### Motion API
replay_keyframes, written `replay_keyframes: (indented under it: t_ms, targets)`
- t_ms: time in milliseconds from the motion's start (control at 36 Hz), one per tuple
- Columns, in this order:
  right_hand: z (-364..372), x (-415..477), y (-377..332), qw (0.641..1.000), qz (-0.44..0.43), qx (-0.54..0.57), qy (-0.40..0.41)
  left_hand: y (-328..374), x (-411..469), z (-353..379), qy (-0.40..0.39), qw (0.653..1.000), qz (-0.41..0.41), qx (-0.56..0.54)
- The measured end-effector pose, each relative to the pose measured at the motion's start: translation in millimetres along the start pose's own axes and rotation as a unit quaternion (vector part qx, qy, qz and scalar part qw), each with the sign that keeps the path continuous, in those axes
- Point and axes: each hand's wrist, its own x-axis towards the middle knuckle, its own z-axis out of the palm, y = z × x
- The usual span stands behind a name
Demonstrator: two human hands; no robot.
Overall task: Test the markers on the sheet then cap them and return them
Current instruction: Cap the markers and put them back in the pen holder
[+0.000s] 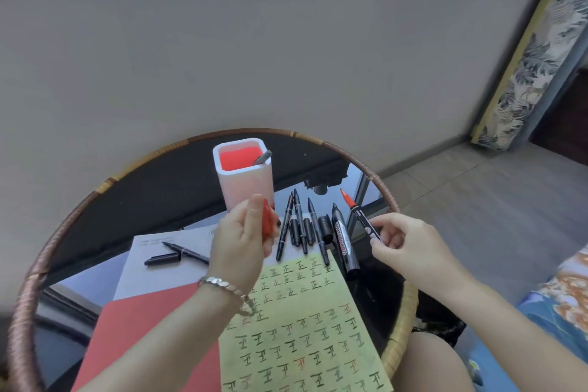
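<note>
So right now your right hand [399, 240] has a narrow fingertip grip on the black barrel of an uncapped red marker [361, 216], right of centre in the frame, with its red tip pointing up and left. Your left hand [243, 234], mid-frame, is closed around the red cap [266, 220], pinched between thumb and fingers. The two are apart, cap off.

Below your hands, the yellow-green sheet [305, 328] lies at lower centre of the round bench [159, 188], covered in rows of little test marks. It sits over a red sheet [149, 334] and a white paper [152, 264].

Just above the yellow-green sheet there's a row of black markers [305, 226] lying side by side, some uncapped. Another black marker [184, 251] and its cap lie on the white paper at left. The white holder [243, 175] with a red inside stands at the back of the bench, one pen [263, 156] sticking out of it.
</note>
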Motion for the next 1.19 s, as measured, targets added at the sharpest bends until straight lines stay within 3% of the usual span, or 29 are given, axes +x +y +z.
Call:
replay_keyframes:
  t_ms: [111, 222, 361, 528, 861, 1194]
  targets:
    - [12.4, -4.1, -19.1, 1.0, -0.013, -0.005, -0.025, -11.0, -2.4, -38.8, 0.033, 0.993, -0.103, -0.043]
    - [25.0, -10.9, -40.8, 0.999, -0.026, 0.009, -0.044, -20.6, -11.5, -58.4, 0.05, 0.965, -0.21, -0.147]
    - [42.1, -22.1, -59.4, 0.996, -0.036, 0.033, -0.078, -22.1, -26.6, -68.6, 0.052, 0.926, -0.266, -0.264]
    - [54.5, -38.7, -71.7, 0.992, -0.062, 0.086, -0.075, -14.1, -35.0, -71.7, 0.092, 0.9, -0.24, -0.352]
    - [59.5, -54.1, -75.9, 0.987, -0.098, 0.098, -0.077, -9.8, -39.6, -67.2, 0.132, 0.887, -0.194, -0.399]
    - [58.0, -53.8, -75.7, 0.988, -0.111, 0.078, -0.078, -4.5, -42.5, -57.4, 0.116, 0.908, -0.18, -0.36]
